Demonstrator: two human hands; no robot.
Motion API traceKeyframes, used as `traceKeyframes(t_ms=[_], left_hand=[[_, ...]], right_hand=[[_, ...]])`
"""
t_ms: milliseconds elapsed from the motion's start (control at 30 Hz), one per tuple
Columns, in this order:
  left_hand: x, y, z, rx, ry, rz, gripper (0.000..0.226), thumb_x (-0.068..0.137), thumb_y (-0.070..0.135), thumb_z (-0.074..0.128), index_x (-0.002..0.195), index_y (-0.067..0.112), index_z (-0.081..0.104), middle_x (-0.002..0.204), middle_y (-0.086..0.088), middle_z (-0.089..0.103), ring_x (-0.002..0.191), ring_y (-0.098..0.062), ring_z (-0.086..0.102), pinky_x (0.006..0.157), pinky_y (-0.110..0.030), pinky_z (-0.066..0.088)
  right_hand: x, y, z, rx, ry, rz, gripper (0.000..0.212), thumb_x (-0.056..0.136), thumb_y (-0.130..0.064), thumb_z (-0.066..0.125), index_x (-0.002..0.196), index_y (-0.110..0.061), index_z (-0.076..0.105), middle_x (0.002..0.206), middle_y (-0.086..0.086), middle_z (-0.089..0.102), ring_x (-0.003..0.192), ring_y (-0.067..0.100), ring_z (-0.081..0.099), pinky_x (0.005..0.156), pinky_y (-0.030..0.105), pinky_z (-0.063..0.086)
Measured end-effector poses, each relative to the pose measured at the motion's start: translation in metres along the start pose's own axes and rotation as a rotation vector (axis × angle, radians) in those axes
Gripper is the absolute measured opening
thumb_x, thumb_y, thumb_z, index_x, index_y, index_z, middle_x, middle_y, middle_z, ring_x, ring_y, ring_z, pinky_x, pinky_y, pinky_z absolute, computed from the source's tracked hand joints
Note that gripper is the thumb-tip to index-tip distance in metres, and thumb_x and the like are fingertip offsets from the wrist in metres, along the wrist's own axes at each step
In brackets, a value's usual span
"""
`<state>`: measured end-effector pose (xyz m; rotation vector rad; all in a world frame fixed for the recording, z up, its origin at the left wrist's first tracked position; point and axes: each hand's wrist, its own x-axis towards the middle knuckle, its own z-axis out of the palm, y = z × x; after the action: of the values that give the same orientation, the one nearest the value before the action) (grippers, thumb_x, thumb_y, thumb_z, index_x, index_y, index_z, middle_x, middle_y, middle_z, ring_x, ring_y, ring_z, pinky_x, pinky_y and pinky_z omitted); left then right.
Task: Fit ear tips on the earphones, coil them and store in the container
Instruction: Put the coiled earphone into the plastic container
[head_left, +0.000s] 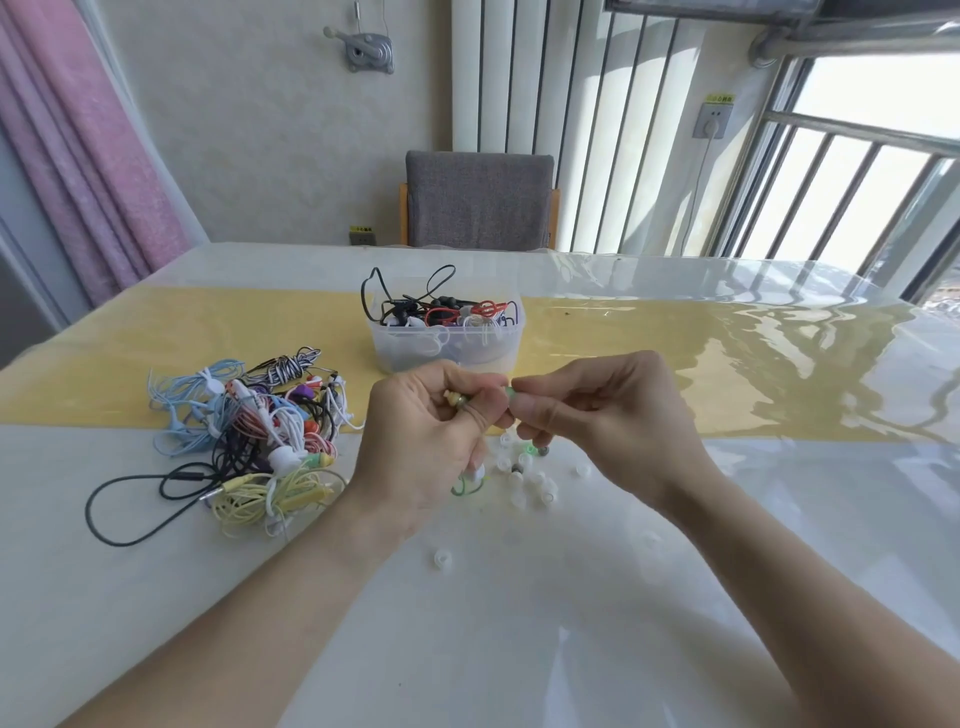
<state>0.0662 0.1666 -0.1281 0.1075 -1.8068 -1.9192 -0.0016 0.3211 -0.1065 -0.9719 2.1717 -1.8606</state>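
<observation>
Earphones, green-corded with small metal-nozzled earbud (457, 399), pinched in left hand (426, 441) above table (519, 597); right hand (592, 415) grip pinches pale green silicone ear tip (511, 391). Best: align bore, push squarely, twist until seated.

One head-worn camera looks forward and down, close over the table (519, 649).

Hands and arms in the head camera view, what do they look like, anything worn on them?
Both the left hand and the right hand are bare, with no gloves, and no rings or watch visible. Both forearms are uncovered as far as the frame shows, no sleeves in view. Fingernails look short and unpainted.
</observation>
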Motion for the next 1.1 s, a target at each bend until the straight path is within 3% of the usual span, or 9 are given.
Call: traceKeyframes(t_ms=[133,267,400,467,567,733,867,967,1100], left_hand=[[-0.001,0.002,0.0,0.089,-0.005,0.112,0.021,0.083,-0.006,0.067,0.076,0.014,0.066,0.051,0.001,0.064,0.033,-0.012,0.041,0.038,-0.02,0.033],[-0.003,0.005,-0.001,0.274,-0.04,0.218,0.024,0.081,-0.005,0.072,0.077,0.019,0.069,0.052,0.011,0.065,0.042,0.0,0.055,0.047,-0.01,0.039],[0.001,0.0,-0.007,0.407,-0.026,0.334,0.019,0.082,0.011,0.076,0.08,0.029,0.071,0.068,0.006,0.072,0.06,-0.025,0.068,0.053,-0.035,0.052],[0.001,0.0,-0.007,0.438,-0.036,0.365,0.011,0.085,0.018,0.074,0.084,0.028,0.07,0.067,0.005,0.07,0.058,-0.026,0.065,0.052,-0.039,0.049],[0.001,0.001,-0.005,0.362,-0.064,0.321,0.002,0.091,0.02,0.067,0.092,0.02,0.066,0.067,0.013,0.064,0.047,-0.007,0.052,0.049,-0.024,0.04],[0.006,0.009,-0.006,0.001,-0.061,0.07,0.005,0.1,0.011,0.05,0.099,0.007,0.052,0.073,-0.001,0.053,0.044,-0.016,0.04,0.049,-0.031,0.04],[0.006,0.017,-0.005,-0.318,-0.111,-0.184,0.009,0.101,0.007,0.041,0.103,0.006,0.05,0.074,-0.008,0.052,0.046,-0.017,0.038,0.05,-0.03,0.041],[0.007,0.019,-0.006,-0.433,-0.148,-0.281,0.014,0.097,0.005,0.043,0.108,0.004,0.051,0.075,-0.01,0.052,0.05,-0.018,0.039,0.051,-0.03,0.044],[0.009,0.019,-0.007,-0.476,-0.204,-0.356,0.022,0.09,0.003,0.048,0.113,0.004,0.051,0.078,-0.009,0.052,0.053,-0.018,0.043,0.056,-0.031,0.047]], right_hand=[[0.0,0.0,0.001,0.27,-0.105,0.15,0.01,0.07,-0.016,0.079,0.08,-0.014,0.082,0.076,0.015,0.075,0.063,0.021,0.065,0.061,0.029,0.054],[0.002,-0.001,-0.003,0.425,-0.194,0.358,0.02,0.068,-0.013,0.074,0.085,-0.006,0.08,0.066,0.009,0.07,0.056,0.012,0.064,0.058,0.019,0.055],[0.006,0.0,-0.004,0.45,-0.21,0.424,0.019,0.071,-0.015,0.072,0.085,-0.006,0.079,0.068,0.009,0.07,0.058,0.012,0.066,0.058,0.018,0.056],[0.007,-0.002,-0.005,0.385,-0.186,0.394,0.027,0.07,-0.02,0.074,0.091,-0.003,0.076,0.075,0.013,0.073,0.064,0.017,0.07,0.06,0.022,0.057],[0.012,-0.006,-0.019,0.3,-0.094,0.337,0.037,0.073,-0.025,0.074,0.102,-0.002,0.071,0.083,0.019,0.076,0.071,0.026,0.074,0.064,0.029,0.061],[0.027,0.02,-0.06,-0.333,0.235,0.176,0.008,0.091,-0.013,0.071,0.096,-0.015,0.076,0.075,0.002,0.077,0.071,0.023,0.074,0.072,0.038,0.063],[0.031,0.04,-0.068,-0.674,0.083,0.269,0.015,0.089,-0.02,0.071,0.103,-0.022,0.077,0.078,-0.01,0.071,0.065,0.004,0.063,0.061,0.022,0.049],[0.029,0.046,-0.063,-0.813,-0.06,0.296,0.018,0.085,-0.025,0.077,0.103,-0.026,0.076,0.082,-0.009,0.069,0.076,0.007,0.062,0.066,0.022,0.044],[0.029,0.051,-0.058,-0.824,-0.083,0.25,0.011,0.084,-0.019,0.078,0.092,-0.026,0.079,0.082,-0.009,0.072,0.08,0.008,0.064,0.064,0.014,0.043]])
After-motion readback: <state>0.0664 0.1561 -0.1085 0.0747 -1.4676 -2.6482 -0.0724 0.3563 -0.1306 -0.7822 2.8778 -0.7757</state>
